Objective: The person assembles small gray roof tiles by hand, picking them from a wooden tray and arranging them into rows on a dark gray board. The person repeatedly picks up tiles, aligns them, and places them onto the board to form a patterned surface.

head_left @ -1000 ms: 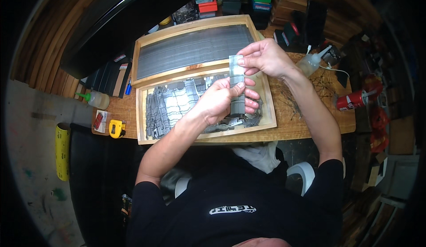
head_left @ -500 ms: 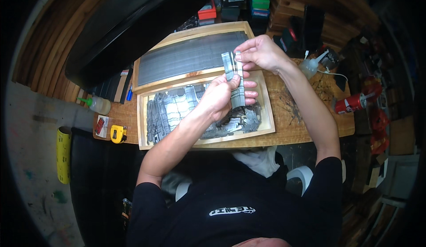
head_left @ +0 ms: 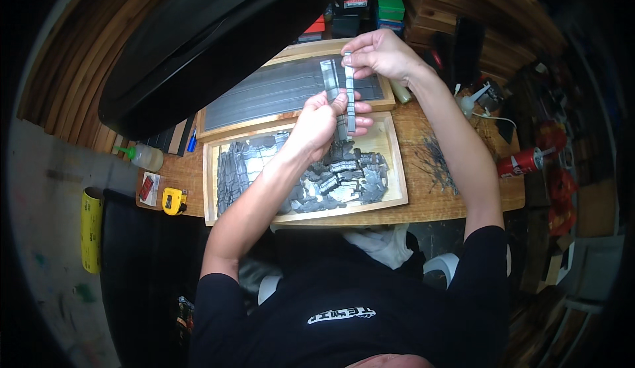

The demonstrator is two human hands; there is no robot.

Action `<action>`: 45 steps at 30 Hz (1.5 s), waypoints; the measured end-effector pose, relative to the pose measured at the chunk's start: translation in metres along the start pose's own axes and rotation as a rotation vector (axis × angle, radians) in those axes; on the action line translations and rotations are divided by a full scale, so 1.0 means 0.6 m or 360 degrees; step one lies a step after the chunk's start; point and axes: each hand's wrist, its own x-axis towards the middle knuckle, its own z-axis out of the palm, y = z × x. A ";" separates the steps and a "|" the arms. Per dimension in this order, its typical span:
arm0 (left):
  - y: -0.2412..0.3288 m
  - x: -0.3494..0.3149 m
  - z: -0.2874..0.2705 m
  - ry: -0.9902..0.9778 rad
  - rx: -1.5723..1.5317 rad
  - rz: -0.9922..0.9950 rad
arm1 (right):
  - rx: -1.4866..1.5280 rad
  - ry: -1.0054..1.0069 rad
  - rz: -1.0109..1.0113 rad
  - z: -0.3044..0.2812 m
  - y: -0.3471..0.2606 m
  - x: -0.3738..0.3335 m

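Observation:
Over the far edge of a shallow wooden tray (head_left: 399,169), my left hand (head_left: 315,128) is closed on thin, glossy grey strips, its other fingers stretched out behind them. One strip (head_left: 329,77) sticks up at the left. Beside it stands a narrow strip with light and dark bands (head_left: 350,83). My right hand (head_left: 382,55) pinches the top end of that banded strip between thumb and fingertips. Inside the tray lie many similar grey pieces (head_left: 344,169), long ones at the left and broken short ones at the right. The material of the strips cannot be told.
Behind the tray lies a wooden frame (head_left: 291,124) with a dark grey striped panel (head_left: 254,96). A large black object (head_left: 211,44) overhangs the left. A squeeze bottle (head_left: 149,157) and yellow tape measure (head_left: 174,201) sit left; dark scraps (head_left: 436,159) and a red can (head_left: 519,163) sit right.
Both hands have moved away from me and slightly left, carrying the strips. More of the broken pieces in the tray now shows. The banded strip appears narrower, as if turned.

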 end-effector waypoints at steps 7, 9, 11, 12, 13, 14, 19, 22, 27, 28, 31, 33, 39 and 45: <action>-0.017 0.009 -0.020 0.0007 0.0187 0.0025 | 0.0038 0.0072 0.0041 0.016 0.001 -0.009; -0.016 0.008 -0.020 0.0044 0.0193 0.0091 | 0.0057 0.0037 0.0001 0.007 0.007 0.004; -0.017 -0.003 -0.033 0.0115 0.0224 0.0166 | -0.0237 0.0254 -0.0034 0.001 -0.036 0.005; -0.018 -0.016 -0.041 0.0141 0.0249 0.0210 | -0.0304 0.0346 -0.0088 -0.024 -0.024 0.028; -0.019 -0.028 -0.044 0.0143 0.0271 0.0255 | -0.0329 0.0395 -0.0093 -0.055 -0.021 0.039; -0.021 -0.050 -0.046 0.0119 0.0222 0.0267 | -0.0376 0.0423 -0.0049 -0.074 -0.013 0.052; -0.069 -0.168 -0.077 0.0032 0.0450 0.0538 | -0.0429 0.0324 0.0122 -0.104 0.047 0.095; -0.107 -0.214 -0.100 0.0312 0.0684 0.0735 | -0.0440 0.0274 0.0193 -0.099 0.060 0.095; -0.134 -0.242 -0.135 0.0617 0.1139 0.1131 | -0.0435 0.0302 0.0216 -0.099 0.085 0.100; -0.140 -0.243 -0.139 0.0636 0.1176 0.1143 | -0.0420 0.0299 0.0217 -0.097 0.084 0.102; -0.148 -0.244 -0.145 0.0673 0.1246 0.1172 | -0.0485 0.0340 0.0246 -0.090 0.085 0.105; -0.149 -0.243 -0.144 0.0677 0.1244 0.1182 | -0.0685 0.0357 0.0223 -0.083 0.086 0.107; -0.155 -0.240 -0.148 0.0684 0.1145 0.1243 | -0.1027 0.0448 0.0080 -0.090 0.118 0.134; -0.155 -0.243 -0.148 0.0691 0.1221 0.1245 | -0.1184 0.0464 0.0108 -0.075 0.117 0.139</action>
